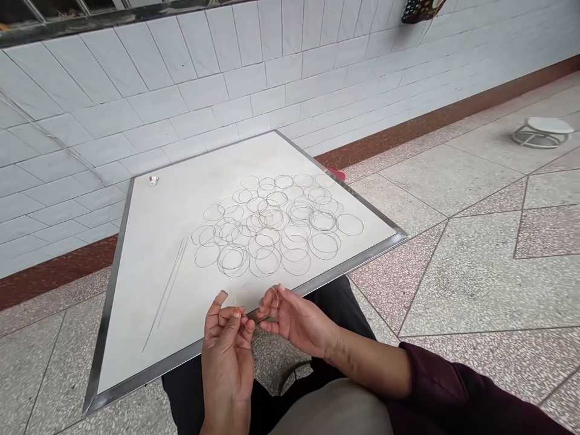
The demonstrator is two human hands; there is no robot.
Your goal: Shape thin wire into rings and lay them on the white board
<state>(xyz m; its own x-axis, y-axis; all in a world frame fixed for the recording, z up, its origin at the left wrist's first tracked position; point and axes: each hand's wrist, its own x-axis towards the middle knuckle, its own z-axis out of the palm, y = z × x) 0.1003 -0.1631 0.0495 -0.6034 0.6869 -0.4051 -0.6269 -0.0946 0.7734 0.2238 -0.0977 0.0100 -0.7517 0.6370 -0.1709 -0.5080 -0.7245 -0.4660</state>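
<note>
Just over the near edge of the table, my left hand (pixel 228 347) pinches a thin wire (pixel 276 296) between thumb and index finger. Opposite it, my right hand (pixel 299 320) has its fingers loosely curled around the curved part of the same wire. How far the wire runs between the two hands is hard to make out. Many thin wire rings (pixel 265 260) lie spread and overlapping on the white tabletop (pixel 136 260). Several straight lengths of wire (pixel 170 284) lie left of the rings.
A metal rim (pixel 362 251) borders the table. A small white and red object (pixel 154 180) sits at the far left corner. White wall tiles (pixel 199 90) stand behind the table. A low round stool (pixel 544 130) is on the speckled floor at right.
</note>
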